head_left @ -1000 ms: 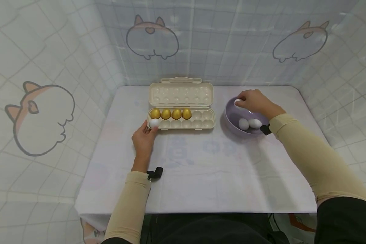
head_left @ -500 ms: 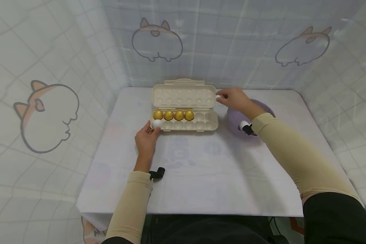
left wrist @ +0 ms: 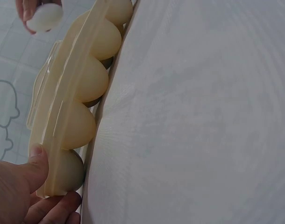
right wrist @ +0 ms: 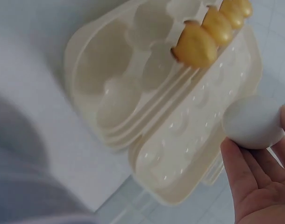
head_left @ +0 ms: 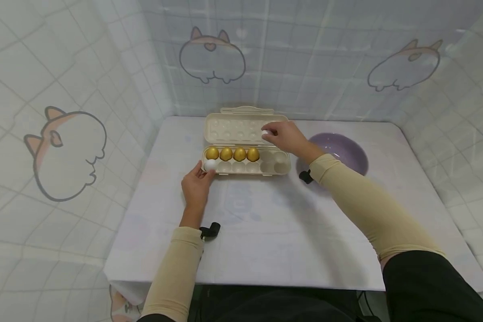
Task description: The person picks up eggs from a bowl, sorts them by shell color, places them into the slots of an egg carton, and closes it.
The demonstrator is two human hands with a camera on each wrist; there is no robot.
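Note:
My left hand (head_left: 196,188) grips the near left corner of a cream plastic egg carton (head_left: 229,128), whose lid lies open toward the back. In the left wrist view the thumb (left wrist: 37,163) is on the carton's rim, with the other fingers low against its end. My right hand (head_left: 287,137) pinches a white egg (right wrist: 252,122) above the carton's lid. Several gold eggs (head_left: 239,154) sit in the back row from the left. One white egg (head_left: 210,165) stands in the front left cup, beside my left fingers.
A purple bowl (head_left: 344,151) stands right of the carton, partly hidden under my right forearm; its contents do not show. A white cloth covers the table (head_left: 249,241). Patterned curtains (head_left: 306,58) hang close around the back and sides.
My right hand has carried the white egg out of the bowl, leftward to above the carton's lid. My left hand keeps its grip on the carton's corner. The head view has shifted slightly.

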